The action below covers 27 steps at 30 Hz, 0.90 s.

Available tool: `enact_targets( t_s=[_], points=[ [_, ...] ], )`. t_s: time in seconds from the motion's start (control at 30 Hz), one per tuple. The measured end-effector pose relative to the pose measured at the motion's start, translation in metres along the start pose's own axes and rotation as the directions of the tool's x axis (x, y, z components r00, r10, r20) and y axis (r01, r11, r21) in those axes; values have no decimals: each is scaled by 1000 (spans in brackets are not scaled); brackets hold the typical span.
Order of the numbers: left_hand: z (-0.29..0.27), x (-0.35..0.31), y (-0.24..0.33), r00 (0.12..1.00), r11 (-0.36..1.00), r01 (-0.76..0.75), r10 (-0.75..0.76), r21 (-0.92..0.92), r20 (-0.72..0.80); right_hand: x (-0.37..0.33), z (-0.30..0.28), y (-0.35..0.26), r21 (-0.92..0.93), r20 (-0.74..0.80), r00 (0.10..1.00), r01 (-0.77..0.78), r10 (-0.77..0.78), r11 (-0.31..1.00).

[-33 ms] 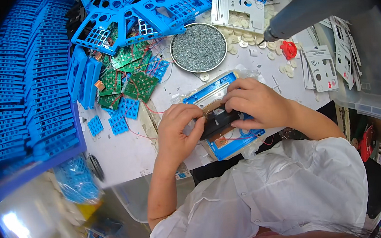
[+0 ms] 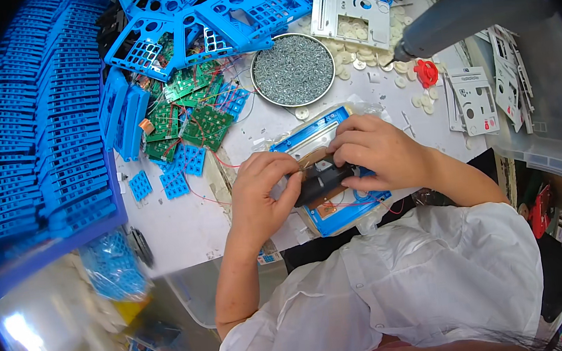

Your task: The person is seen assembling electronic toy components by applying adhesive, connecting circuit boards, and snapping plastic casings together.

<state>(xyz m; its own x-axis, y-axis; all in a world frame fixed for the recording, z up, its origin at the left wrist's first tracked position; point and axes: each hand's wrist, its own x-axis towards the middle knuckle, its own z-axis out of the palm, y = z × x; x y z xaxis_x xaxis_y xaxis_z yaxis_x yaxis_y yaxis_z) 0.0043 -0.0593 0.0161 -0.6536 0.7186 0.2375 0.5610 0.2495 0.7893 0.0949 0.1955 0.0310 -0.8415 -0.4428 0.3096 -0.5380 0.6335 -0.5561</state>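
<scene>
My left hand (image 2: 260, 186) grips the left end of a black plastic part (image 2: 319, 184), thumb and fingers pinched on its edge. At the other end, my right hand (image 2: 388, 156) holds the same part, with the thumb below and curled fingers above. The part is held over a blue plastic housing (image 2: 347, 219), which lies tilted on the worktable. Brown flat material shows around the black part, partly hidden by the fingers. Thin red wires (image 2: 359, 203) run across the lower end of the housing.
A round dish of small screws (image 2: 293, 70) stands beyond the housing. Green circuit boards (image 2: 209, 127) and blue frames (image 2: 250, 14) pile up at the left. A grey power screwdriver (image 2: 469, 12) hangs at the right, above pale discs and white panels (image 2: 475, 101). Stacked blue parts (image 2: 62, 116) fill a crate.
The hanging screwdriver has swung slightly to the right. My hands and the black part look almost unmoved.
</scene>
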Motion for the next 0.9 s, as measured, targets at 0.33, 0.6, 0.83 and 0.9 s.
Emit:
enact_targets(
  t_s=[0.33, 0.6, 0.83, 0.9],
  points=[
    [-8, 2, -1, 1000, 1000, 13, -13, 22, 19, -6, 2, 5, 208, 39, 988, -156, 152, 965],
    [-15, 13, 4, 986, 997, -51, 42, 57, 159, 5, -2, -5, -22, 23, 994, -102, 102, 995],
    [-20, 28, 2, 969, 993, -74, 49, 94, 242, 9, 3, 6, 8, 48, 999, -27, 26, 1000],
    [-23, 32, 2, 956, 992, -76, 43, 103, 291, 10, 2, 11, 49, 71, 997, -11, 8, 999]
  ],
)
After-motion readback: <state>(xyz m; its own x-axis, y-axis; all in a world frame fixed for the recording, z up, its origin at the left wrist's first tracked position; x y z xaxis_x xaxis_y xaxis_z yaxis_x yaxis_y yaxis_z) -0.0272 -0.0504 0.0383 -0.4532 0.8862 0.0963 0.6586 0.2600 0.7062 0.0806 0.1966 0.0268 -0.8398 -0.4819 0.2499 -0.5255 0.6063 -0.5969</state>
